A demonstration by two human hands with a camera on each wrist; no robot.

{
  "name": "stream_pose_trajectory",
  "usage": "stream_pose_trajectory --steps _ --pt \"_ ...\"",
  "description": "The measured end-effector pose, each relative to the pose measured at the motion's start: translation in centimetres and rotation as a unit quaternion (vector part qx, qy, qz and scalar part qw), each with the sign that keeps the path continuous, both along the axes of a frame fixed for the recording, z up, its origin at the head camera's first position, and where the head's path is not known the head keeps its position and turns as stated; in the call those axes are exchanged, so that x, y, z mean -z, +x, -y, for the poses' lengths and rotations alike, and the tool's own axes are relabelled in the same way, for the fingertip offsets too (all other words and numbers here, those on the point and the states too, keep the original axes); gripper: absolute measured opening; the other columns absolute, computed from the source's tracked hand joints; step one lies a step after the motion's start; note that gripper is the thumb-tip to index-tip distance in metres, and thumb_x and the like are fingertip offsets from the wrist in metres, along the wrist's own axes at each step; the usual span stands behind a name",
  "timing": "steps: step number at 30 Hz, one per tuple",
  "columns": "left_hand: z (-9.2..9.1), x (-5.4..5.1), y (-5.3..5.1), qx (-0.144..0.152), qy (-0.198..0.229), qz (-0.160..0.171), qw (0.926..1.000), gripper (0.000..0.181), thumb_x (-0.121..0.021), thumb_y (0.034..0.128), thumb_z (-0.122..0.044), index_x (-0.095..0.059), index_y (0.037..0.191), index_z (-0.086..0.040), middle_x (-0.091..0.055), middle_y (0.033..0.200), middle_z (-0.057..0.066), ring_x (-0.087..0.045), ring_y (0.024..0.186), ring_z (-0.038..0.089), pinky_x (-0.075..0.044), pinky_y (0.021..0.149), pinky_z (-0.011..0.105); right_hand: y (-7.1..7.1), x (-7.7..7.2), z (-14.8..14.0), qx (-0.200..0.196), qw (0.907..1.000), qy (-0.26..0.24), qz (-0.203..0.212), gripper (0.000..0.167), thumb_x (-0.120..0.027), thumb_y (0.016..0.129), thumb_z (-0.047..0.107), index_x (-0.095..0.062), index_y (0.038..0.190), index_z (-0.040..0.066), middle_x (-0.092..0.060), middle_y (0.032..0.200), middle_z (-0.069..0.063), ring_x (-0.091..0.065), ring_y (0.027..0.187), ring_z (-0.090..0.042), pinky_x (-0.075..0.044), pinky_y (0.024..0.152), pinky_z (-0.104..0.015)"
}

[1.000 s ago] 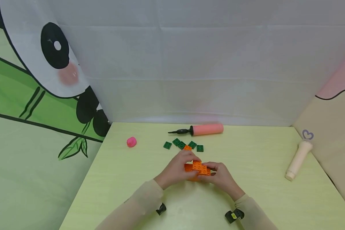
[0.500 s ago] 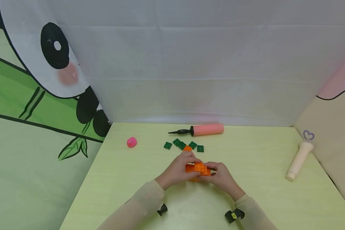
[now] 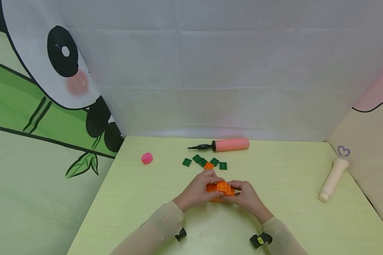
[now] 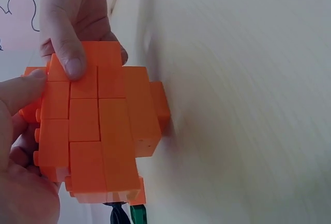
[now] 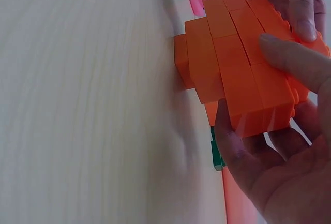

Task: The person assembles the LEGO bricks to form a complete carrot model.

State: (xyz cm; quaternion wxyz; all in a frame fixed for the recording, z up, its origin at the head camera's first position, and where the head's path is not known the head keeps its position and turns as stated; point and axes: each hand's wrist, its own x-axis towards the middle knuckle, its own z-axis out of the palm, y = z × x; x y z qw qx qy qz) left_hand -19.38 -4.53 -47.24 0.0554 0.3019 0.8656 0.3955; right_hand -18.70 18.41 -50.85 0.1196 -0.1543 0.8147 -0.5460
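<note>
Both hands grip one block build of stacked orange toy bricks [image 3: 223, 187] above the middle of the table. My left hand [image 3: 199, 187] holds its left side, thumb on the near face and fingers over the top. On the right end, my right hand [image 3: 249, 198] has its thumb and fingers curled round the bricks. In the left wrist view the build [image 4: 85, 120] shows several layers, narrowing toward the tabletop. A right thumb [image 5: 289, 56] presses its face in the right wrist view. Parts of the far side are hidden behind the fingers.
Behind the hands lie several green bricks [image 3: 223, 165] and a single orange brick [image 3: 209, 165]. Farther back is a pink hand pump [image 3: 231, 144] with a black nozzle. A small pink object [image 3: 146, 158] sits at left, a pale cylinder [image 3: 333, 180] at right.
The orange build has shifted very slightly to the right between the hands. Both hands keep their grip, and the whole head view has drifted a little.
</note>
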Motion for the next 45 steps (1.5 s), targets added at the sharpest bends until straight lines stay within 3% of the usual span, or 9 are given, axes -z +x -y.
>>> stream_pose_trajectory --steps 13,20,23,29,33,36,38,41,45 --pt "0.1 -0.3 0.1 0.008 -0.018 -0.008 0.9998 0.033 -0.08 0.0954 -0.024 -0.075 0.127 -0.017 -0.052 0.099 -0.011 -0.049 0.101 0.009 -0.045 0.086 0.025 -0.1 -0.1 0.1 -0.005 0.9999 -0.001 0.009 0.036 -0.089 0.087 0.022 -0.079 0.118 0.008 -0.074 0.115 -0.006 -0.065 0.103 -0.026 -0.058 0.079 -0.027" --pt "0.3 0.5 -0.2 -0.011 0.012 0.037 0.9992 0.031 -0.083 0.0926 -0.028 -0.076 0.122 -0.025 -0.057 0.1 -0.013 -0.052 0.099 0.008 -0.047 0.087 0.027 0.0 0.1 0.2 -0.003 0.9999 -0.003 0.012 0.039 -0.089 0.086 0.022 -0.078 0.12 0.007 -0.074 0.114 -0.004 -0.063 0.099 -0.023 -0.058 0.077 -0.028" --pt "0.5 0.5 -0.4 -0.004 0.025 0.053 0.9983 0.031 -0.084 0.0918 -0.031 -0.075 0.121 -0.028 -0.059 0.101 -0.014 -0.053 0.099 0.008 -0.049 0.087 0.028 0.1 0.1 0.2 -0.002 1.0 -0.006 0.006 0.039 -0.088 0.087 0.021 -0.077 0.121 0.005 -0.074 0.115 -0.006 -0.063 0.099 -0.022 -0.058 0.078 -0.028" --pt "1.6 0.2 -2.0 0.032 0.053 0.086 0.9943 0.028 -0.072 0.0995 -0.043 -0.073 0.125 -0.03 -0.067 0.111 -0.015 -0.057 0.1 0.011 -0.05 0.084 0.032 0.2 0.0 0.3 0.007 0.9999 -0.007 0.011 0.042 -0.089 0.086 0.021 -0.076 0.123 0.004 -0.073 0.118 -0.008 -0.065 0.102 -0.023 -0.058 0.079 -0.028" --pt "2.6 0.5 -4.0 -0.021 0.051 0.094 0.9941 0.025 -0.061 0.1073 -0.037 -0.073 0.126 -0.025 -0.069 0.115 -0.009 -0.057 0.097 0.013 -0.05 0.081 0.033 0.2 -0.1 0.4 0.015 0.9994 -0.007 0.03 0.048 -0.091 0.084 0.024 -0.076 0.125 0.004 -0.073 0.121 -0.008 -0.066 0.107 -0.024 -0.058 0.08 -0.027" --pt "3.1 1.2 -5.6 -0.076 0.013 0.064 0.995 0.021 -0.065 0.1056 -0.021 -0.074 0.124 -0.017 -0.07 0.115 -0.004 -0.06 0.097 0.015 -0.052 0.083 0.034 0.3 -0.2 0.3 0.015 0.9993 -0.009 0.034 0.049 -0.091 0.084 0.024 -0.075 0.125 0.003 -0.072 0.122 -0.01 -0.065 0.107 -0.024 -0.058 0.079 -0.028" --pt "3.3 1.6 -6.5 -0.091 -0.039 0.035 0.9945 0.024 -0.067 0.1028 -0.012 -0.074 0.126 -0.013 -0.07 0.121 -0.001 -0.062 0.105 0.018 -0.053 0.091 0.037 0.3 -0.3 0.2 0.014 0.9994 -0.007 0.031 0.049 -0.091 0.084 0.022 -0.074 0.125 0.001 -0.072 0.122 -0.012 -0.065 0.106 -0.025 -0.058 0.078 -0.029" --pt "3.2 2.4 -7.4 -0.073 -0.135 -0.018 0.988 0.034 -0.067 0.1003 -0.005 -0.07 0.134 -0.01 -0.066 0.134 0.004 -0.06 0.121 0.025 -0.048 0.105 0.042 0.5 -0.4 0.0 0.015 0.9995 -0.004 0.028 0.05 -0.091 0.084 0.022 -0.074 0.125 -0.001 -0.071 0.125 -0.014 -0.065 0.107 -0.025 -0.058 0.078 -0.029" --pt "2.7 3.3 -7.9 -0.035 -0.232 -0.084 0.9685 0.045 -0.067 0.1005 -0.008 -0.062 0.145 -0.01 -0.057 0.147 0.005 -0.051 0.132 0.027 -0.041 0.112 0.042 0.5 -0.4 0.0 0.021 0.999 -0.003 0.038 0.05 -0.091 0.084 0.024 -0.074 0.125 0.001 -0.071 0.126 -0.013 -0.065 0.109 -0.024 -0.058 0.078 -0.029"
